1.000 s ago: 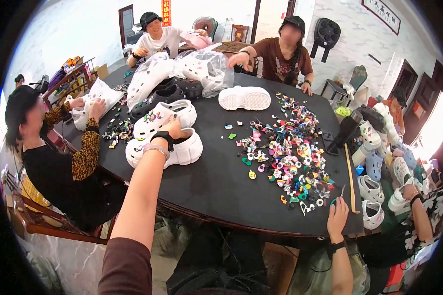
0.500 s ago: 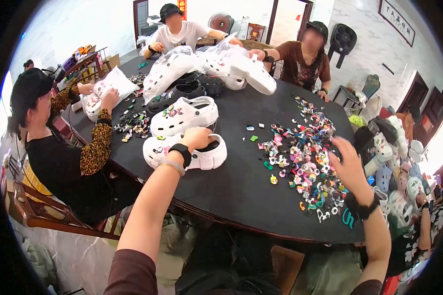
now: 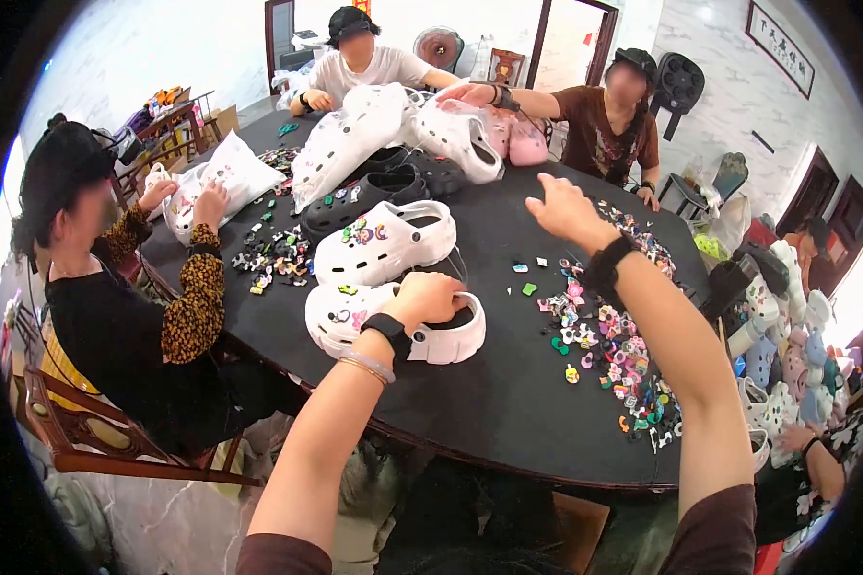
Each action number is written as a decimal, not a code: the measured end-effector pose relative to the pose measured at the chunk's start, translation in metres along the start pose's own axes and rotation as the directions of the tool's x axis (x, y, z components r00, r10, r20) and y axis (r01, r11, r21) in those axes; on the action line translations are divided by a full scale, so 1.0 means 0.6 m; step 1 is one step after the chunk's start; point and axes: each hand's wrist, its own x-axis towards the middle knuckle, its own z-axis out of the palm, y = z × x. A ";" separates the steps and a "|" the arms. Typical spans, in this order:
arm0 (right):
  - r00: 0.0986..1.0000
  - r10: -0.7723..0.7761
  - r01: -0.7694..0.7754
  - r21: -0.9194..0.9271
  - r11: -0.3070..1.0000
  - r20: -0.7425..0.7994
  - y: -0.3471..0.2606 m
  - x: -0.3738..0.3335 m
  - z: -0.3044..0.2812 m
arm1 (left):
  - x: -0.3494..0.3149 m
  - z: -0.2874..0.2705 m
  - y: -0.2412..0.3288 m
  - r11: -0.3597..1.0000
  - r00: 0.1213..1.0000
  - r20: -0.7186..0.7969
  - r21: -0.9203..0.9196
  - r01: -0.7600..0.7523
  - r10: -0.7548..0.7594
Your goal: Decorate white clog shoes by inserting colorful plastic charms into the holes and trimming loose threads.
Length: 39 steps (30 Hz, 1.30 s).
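Observation:
My left hand [image 3: 430,299] grips the nearer white clog [image 3: 345,333] at its foot opening, fingers curled over the rim. That clog carries a few small charms on its toe. Just behind it stands a second white clog [image 3: 340,264] with a cluster of colourful charms on top. My right hand [image 3: 568,209] is stretched out over the far part of the table, fingers apart and holding nothing. A large spread of shoe charms [image 3: 599,350] lies below and beside my right forearm, which hides part of it.
Bagged white clogs [image 3: 355,134], pink clogs [image 3: 527,142] and black clogs [image 3: 369,196] are piled mid-table. A co-worker on the left handles a bagged clog [image 3: 187,211]; two others sit across the dark table [image 3: 470,412]. More clogs [image 3: 762,359] are heaped at right.
My right hand has moved away from the near charms toward the far side. The bagged clog across the table has shifted, and pink clogs now show. My left hand keeps hold of its clog.

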 end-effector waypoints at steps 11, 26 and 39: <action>0.994 -0.098 0.098 0.015 0.995 0.051 -0.034 -0.035 0.004 | -0.033 -0.004 0.034 0.979 0.986 -0.041 -0.123 -0.166 0.162; 0.816 -0.326 0.346 0.049 0.937 0.477 -0.102 -0.099 0.103 | -0.166 0.000 0.059 0.762 0.817 -0.434 -0.354 -0.543 0.380; 0.853 -0.479 0.502 -0.076 0.861 0.207 -0.020 -0.340 0.022 | -0.149 -0.005 0.066 0.747 0.843 -0.399 -0.418 -0.517 0.360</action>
